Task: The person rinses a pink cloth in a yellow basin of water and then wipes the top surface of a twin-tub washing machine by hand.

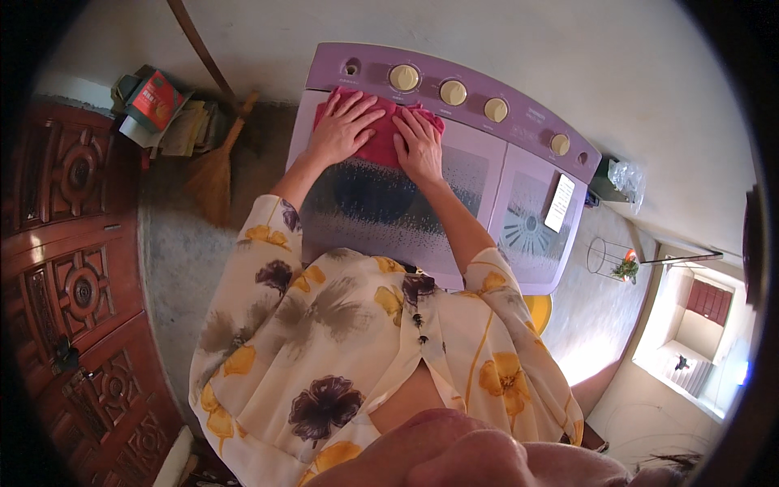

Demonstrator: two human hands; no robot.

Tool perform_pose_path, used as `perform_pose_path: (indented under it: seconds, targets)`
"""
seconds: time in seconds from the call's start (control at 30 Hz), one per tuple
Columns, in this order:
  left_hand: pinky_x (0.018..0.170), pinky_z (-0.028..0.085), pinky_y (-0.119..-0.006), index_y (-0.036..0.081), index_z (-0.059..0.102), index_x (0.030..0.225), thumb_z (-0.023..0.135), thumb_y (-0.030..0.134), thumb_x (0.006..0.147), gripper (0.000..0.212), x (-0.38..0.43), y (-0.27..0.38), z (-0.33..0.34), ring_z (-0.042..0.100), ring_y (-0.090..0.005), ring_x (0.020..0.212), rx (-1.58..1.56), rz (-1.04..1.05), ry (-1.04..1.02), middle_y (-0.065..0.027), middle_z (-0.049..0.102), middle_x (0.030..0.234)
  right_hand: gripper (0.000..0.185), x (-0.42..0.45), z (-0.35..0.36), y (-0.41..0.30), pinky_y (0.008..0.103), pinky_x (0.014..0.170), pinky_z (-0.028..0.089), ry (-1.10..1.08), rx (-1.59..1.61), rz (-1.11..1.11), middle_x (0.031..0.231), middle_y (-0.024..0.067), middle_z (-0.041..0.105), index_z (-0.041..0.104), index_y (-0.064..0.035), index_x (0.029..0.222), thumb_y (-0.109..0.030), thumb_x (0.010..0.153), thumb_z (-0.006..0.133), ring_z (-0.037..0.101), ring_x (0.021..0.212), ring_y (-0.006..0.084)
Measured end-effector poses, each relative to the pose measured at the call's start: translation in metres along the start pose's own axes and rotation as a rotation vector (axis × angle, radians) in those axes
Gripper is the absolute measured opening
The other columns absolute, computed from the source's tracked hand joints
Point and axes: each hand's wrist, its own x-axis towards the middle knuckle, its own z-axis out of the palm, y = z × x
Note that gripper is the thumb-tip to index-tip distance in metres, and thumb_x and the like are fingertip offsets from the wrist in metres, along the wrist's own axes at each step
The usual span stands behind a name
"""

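Observation:
A twin-tub washing machine with a purple control panel stands before me. Across the back left of its lid lies a crumpled pinkish-red cloth, close under the panel. My left hand rests palm down on the cloth's left part, fingers spread. On its right part my right hand also lies palm down, with the fingertips near the cloth's far edge. Below the cloth, the see-through wash lid looks speckled, as if with droplets. The smaller spin lid to the right bears a white label.
Several cream knobs line the panel. A straw broom leans left, near stacked boxes and a carved wooden door. Right are a dark box with a plastic bag, a wire stand and a yellow basin.

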Motion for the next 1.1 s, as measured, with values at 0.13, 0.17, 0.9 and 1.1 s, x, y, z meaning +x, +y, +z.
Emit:
perform_pose_path:
  seconds: [0.13, 0.17, 0.9, 1.1]
  targets:
    - [0.136, 0.018, -0.060, 0.024, 0.053, 0.163, 0.064, 0.030, 0.106, 0.059, -0.030, 0.006, -0.007, 0.034, -0.0322, 0.163, 0.007, -0.036, -0.039, -0.0061, 0.044, 0.173, 0.041, -0.011, 0.004, -0.017, 0.0502, 0.119, 0.042, -0.054, 0.028, 0.002, 0.155, 0.0104, 0.064, 0.073, -0.0113, 0.139, -0.022, 0.100, 0.071, 0.056, 0.144, 0.0334]
    - [0.136, 0.018, -0.060, 0.023, 0.052, 0.164, 0.064, 0.029, 0.105, 0.060, -0.049, 0.016, -0.012, 0.034, -0.0320, 0.163, 0.006, -0.054, -0.065, -0.0065, 0.044, 0.173, 0.042, -0.024, 0.000, -0.026, 0.0505, 0.119, 0.042, -0.093, 0.046, -0.006, 0.156, 0.0105, 0.064, 0.073, -0.0113, 0.140, -0.022, 0.099, 0.071, 0.056, 0.144, 0.0335]
    - [0.135, 0.019, -0.061, 0.024, 0.063, 0.155, 0.069, 0.035, 0.103, 0.054, -0.061, -0.018, -0.027, 0.038, -0.0311, 0.162, 0.048, -0.025, -0.039, -0.0039, 0.052, 0.168, 0.042, -0.012, 0.019, -0.045, 0.0500, 0.118, 0.044, -0.128, 0.068, -0.108, 0.156, 0.0092, 0.063, 0.073, -0.0099, 0.139, -0.019, 0.098, 0.071, 0.057, 0.142, 0.0313]
    - [0.135, 0.018, -0.065, 0.022, 0.064, 0.155, 0.069, 0.038, 0.101, 0.056, -0.181, 0.077, -0.041, 0.038, -0.0306, 0.162, -0.087, -0.116, -0.221, -0.0050, 0.051, 0.168, 0.046, -0.115, -0.021, -0.085, 0.0508, 0.120, 0.044, -0.342, 0.211, -0.204, 0.156, 0.0091, 0.064, 0.072, -0.0103, 0.141, -0.018, 0.096, 0.074, 0.057, 0.145, 0.0311]
